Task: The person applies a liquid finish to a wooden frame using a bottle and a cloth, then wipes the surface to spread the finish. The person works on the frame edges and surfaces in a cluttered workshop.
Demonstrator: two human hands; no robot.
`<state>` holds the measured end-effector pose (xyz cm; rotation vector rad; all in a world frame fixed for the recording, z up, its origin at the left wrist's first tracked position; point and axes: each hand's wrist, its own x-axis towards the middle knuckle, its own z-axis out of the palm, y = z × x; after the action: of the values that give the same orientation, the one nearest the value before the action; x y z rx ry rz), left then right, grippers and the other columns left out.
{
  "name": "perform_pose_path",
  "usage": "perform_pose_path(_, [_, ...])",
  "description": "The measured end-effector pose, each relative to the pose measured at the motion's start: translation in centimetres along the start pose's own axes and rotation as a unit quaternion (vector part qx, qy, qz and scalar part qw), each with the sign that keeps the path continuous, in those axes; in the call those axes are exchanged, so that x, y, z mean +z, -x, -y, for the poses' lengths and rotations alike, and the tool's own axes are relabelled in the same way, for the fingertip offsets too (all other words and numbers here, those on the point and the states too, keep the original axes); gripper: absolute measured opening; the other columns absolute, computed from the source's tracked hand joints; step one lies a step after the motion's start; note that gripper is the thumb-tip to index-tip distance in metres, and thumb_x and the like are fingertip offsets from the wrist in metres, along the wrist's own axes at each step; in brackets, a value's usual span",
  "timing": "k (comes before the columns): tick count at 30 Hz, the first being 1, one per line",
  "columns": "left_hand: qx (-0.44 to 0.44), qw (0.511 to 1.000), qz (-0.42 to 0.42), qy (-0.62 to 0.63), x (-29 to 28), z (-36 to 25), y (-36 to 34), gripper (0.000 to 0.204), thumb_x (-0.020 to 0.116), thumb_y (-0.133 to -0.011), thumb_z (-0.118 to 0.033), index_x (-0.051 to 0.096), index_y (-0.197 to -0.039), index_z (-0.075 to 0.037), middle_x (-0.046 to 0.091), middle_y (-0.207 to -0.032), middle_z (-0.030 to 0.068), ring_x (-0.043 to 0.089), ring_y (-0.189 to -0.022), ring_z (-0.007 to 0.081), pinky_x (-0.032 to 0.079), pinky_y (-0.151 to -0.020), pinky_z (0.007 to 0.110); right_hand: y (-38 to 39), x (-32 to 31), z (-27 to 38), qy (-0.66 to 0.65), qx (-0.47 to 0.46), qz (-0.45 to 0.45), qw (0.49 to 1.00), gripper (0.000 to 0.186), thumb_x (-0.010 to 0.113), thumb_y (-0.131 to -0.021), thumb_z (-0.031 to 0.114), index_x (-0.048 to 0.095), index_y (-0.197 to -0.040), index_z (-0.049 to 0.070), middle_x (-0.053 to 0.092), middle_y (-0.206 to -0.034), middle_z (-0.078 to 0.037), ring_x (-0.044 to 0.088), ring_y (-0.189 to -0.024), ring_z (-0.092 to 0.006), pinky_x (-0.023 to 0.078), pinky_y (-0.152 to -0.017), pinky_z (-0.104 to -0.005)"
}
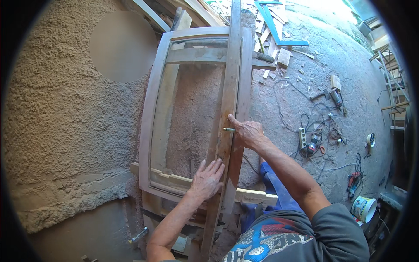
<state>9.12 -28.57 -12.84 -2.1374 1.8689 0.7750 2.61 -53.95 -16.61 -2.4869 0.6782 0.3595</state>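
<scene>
Long board: This brown wooden board (232,74) is lying along the right side of the frame, on top of it, and is poking out past both ends. It is looking flat, straight and a bit worn.
Right hand: The right hand (248,131) is resting on the board, above the frame's right side. Its pointing finger is touching the wood, and its curled fingers seem to be grasping a thin stick.
Thin stick: This small greenish stick (228,129) is sticking out across the board (maybe a pencil, but I cannot tell).
Left hand: The left hand (207,180) is lying spread out near the frame's close end, gripping nothing. It is pressing on the board, probably so the wood cannot slide.
Frame: The pale wooden frame (147,126) is lying with smooth sides around a see-through middle.
Light bar: A light wooden bar (257,196) is crossing under the frame's close end, probably holding it up.
Floor: Right of the frame, a red and black drill (313,144), a power strip (302,137) and a white bucket (364,208) are sitting on rough, dusty ground.
Wall: Left of the frame, a bumpy brown wall (65,109) is standing.
</scene>
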Motion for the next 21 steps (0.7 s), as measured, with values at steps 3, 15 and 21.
perform_pose_path(3, [-0.027, 0.996, -0.075, 0.029, -2.9, 1.9, -2.8, 0.085, 0.077, -0.083, -0.032, 0.035, -0.152, -0.005, 0.037, -0.157, 0.0149, 0.039, -0.142, 0.0281, 0.028, -0.118, 0.049, -0.4, -0.1, -1.1, -0.014, -0.005, 0.006, 1.000, 0.070, 0.062, -0.087, 0.025, 0.039, -0.153, 0.025, 0.072, -0.093, -0.021, 0.072, -0.084, -0.0391, 0.055, -0.070, -0.0481])
perform_pose_path(15, [-0.066, 0.989, 0.051, -0.123, -10.8, 5.4, -15.4, 0.118, 0.080, -0.074, -0.054, 0.011, -0.161, -0.014, 0.010, -0.169, 0.0042, 0.013, -0.155, 0.0234, 0.009, -0.126, 0.048, -0.1, -0.7, -1.1, -0.013, -0.022, 0.010, 1.000, 0.063, 0.055, -0.091, 0.026, 0.039, -0.153, 0.027, 0.072, -0.093, -0.021, 0.071, -0.081, -0.0392, 0.054, -0.068, -0.0489])
perform_pose_path(21, [-0.065, 0.989, 0.037, -0.131, -9.0, 5.3, -17.2, 0.117, 0.083, -0.074, -0.045, 0.012, -0.160, -0.009, 0.013, -0.168, 0.0078, 0.016, -0.154, 0.0243, 0.014, -0.126, 0.047, -0.6, -1.2, -2.1, -0.009, -0.041, 0.011, 0.999, 0.054, 0.051, -0.096, 0.028, 0.042, -0.150, 0.026, 0.072, -0.096, -0.021, 0.072, -0.088, -0.0350, 0.056, -0.073, -0.0475])
